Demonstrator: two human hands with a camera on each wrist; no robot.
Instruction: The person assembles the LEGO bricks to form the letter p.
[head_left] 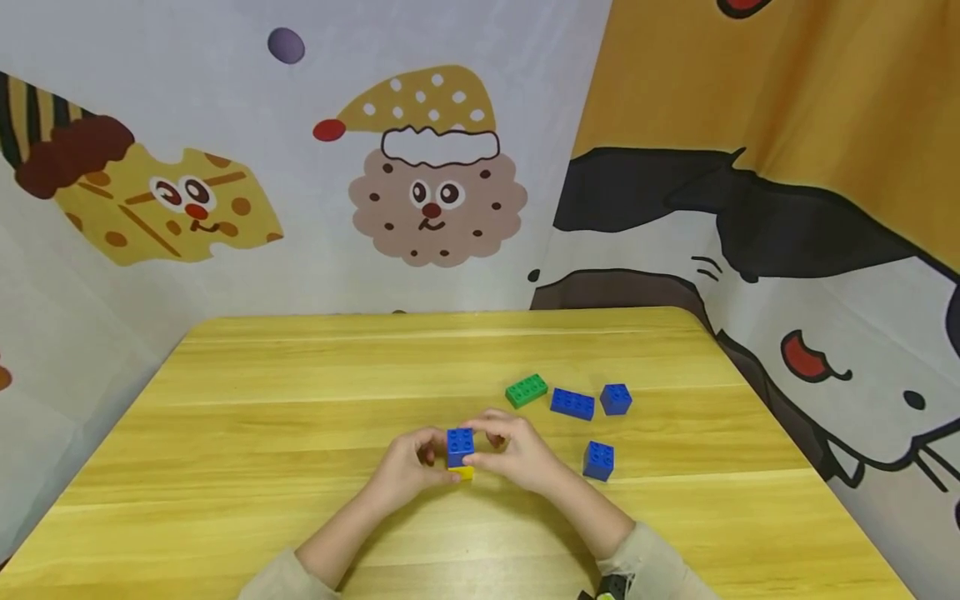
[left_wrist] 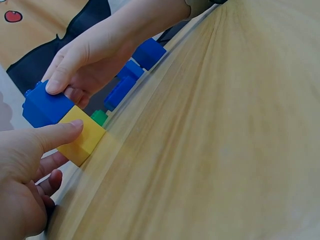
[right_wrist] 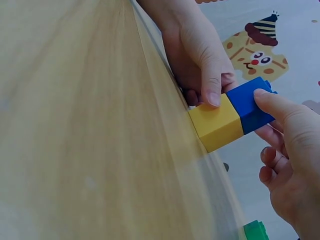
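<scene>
A blue square toy building block sits on top of a yellow block, edges lined up, near the front middle of the table. My left hand grips the yellow block from the left, its thumb flat on the near face in the left wrist view. From the right, my right hand pinches the blue block between thumb and fingers, the thumb across its face. The yellow block stands on the tabletop, mostly hidden under the blue one in the head view.
Right of the hands lie a green long block, a blue long block and two blue square blocks, one farther back and one nearer. The wooden table ends at a cartoon-printed cloth.
</scene>
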